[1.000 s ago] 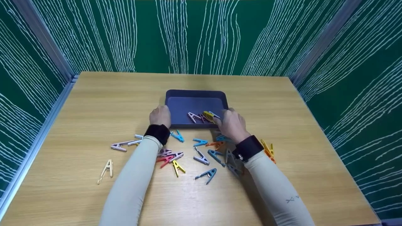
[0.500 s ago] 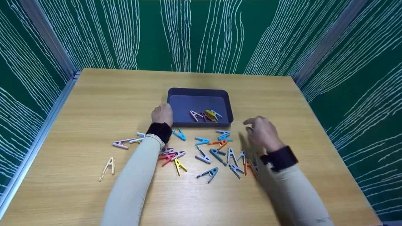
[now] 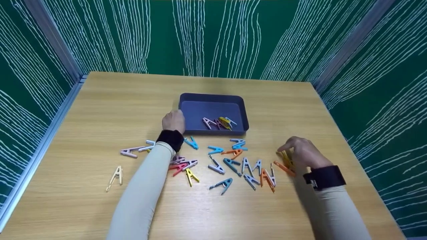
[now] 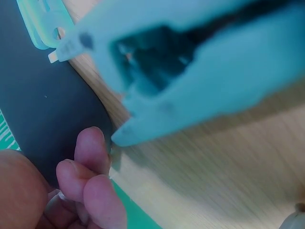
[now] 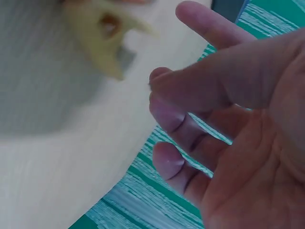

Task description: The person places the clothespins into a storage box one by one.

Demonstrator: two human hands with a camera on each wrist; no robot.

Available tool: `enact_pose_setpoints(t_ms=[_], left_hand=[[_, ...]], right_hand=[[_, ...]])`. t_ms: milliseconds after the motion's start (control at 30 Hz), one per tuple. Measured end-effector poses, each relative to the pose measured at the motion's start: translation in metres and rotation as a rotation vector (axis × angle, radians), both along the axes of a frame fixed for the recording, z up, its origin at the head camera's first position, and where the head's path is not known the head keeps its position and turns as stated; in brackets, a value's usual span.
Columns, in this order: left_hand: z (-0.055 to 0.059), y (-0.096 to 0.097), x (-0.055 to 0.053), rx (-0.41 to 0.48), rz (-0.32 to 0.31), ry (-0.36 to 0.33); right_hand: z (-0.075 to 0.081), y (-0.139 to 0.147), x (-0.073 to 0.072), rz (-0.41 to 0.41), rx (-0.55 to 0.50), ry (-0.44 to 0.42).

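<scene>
A dark shallow tray (image 3: 210, 108) lies on the table, with several clothespins in its right front part, among them a pink one (image 3: 208, 122) and a yellow one (image 3: 225, 123). My left hand (image 3: 173, 120) grips the tray at its left side, fingers curled by the wall in the left wrist view. Over on the right, my right hand (image 3: 305, 151) reaches down over a yellow clothespin (image 3: 287, 159) and partly covers it. The right wrist view shows that hand's fingers (image 5: 167, 160) loosely bent with nothing between them, the yellow clothespin (image 5: 97, 40) just off the fingertips.
Loose clothespins lie scattered before the tray: blue (image 3: 191, 143), orange (image 3: 267, 180), red (image 3: 178, 168) and others. A cream one (image 3: 115, 177) lies apart at left. A blue clothespin (image 4: 214, 95) looms close in the left wrist view. Green patterned walls (image 3: 230, 40) border the table.
My right hand has left the tray's right side and moved right and toward me, to the yellow clothespin. The left hand has stayed at the tray.
</scene>
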State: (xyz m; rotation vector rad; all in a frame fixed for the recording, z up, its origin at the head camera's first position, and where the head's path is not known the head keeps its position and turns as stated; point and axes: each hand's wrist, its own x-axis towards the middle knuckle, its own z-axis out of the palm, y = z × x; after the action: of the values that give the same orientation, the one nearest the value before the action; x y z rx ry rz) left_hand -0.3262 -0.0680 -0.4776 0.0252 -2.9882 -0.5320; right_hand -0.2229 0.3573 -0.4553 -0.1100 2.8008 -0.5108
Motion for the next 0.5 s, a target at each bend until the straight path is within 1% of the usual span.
enact_pose_setpoints(t_ms=[67,133,200,267,367,500], left_hand=[[0.000,0.000,0.000,0.000,0.000,0.003],[-0.001,0.000,0.000,-0.003,0.000,0.003],[-0.001,0.000,-0.001,-0.004,-0.002,0.005],[-0.002,0.000,-0.002,-0.006,-0.006,0.003],[-0.001,0.000,-0.003,0.001,-0.011,-0.002],[-0.001,-0.001,-0.003,0.011,-0.010,-0.012]], right_hand=[[-0.004,0.005,0.003,0.006,0.003,0.022],[-0.008,0.009,0.005,0.033,0.003,0.069],[-0.011,0.013,0.007,0.039,0.004,0.117],[-0.015,0.016,0.009,0.043,0.020,0.160],[-0.019,0.018,0.009,0.023,0.050,0.193],[-0.024,0.019,0.008,0.031,0.109,0.250]])
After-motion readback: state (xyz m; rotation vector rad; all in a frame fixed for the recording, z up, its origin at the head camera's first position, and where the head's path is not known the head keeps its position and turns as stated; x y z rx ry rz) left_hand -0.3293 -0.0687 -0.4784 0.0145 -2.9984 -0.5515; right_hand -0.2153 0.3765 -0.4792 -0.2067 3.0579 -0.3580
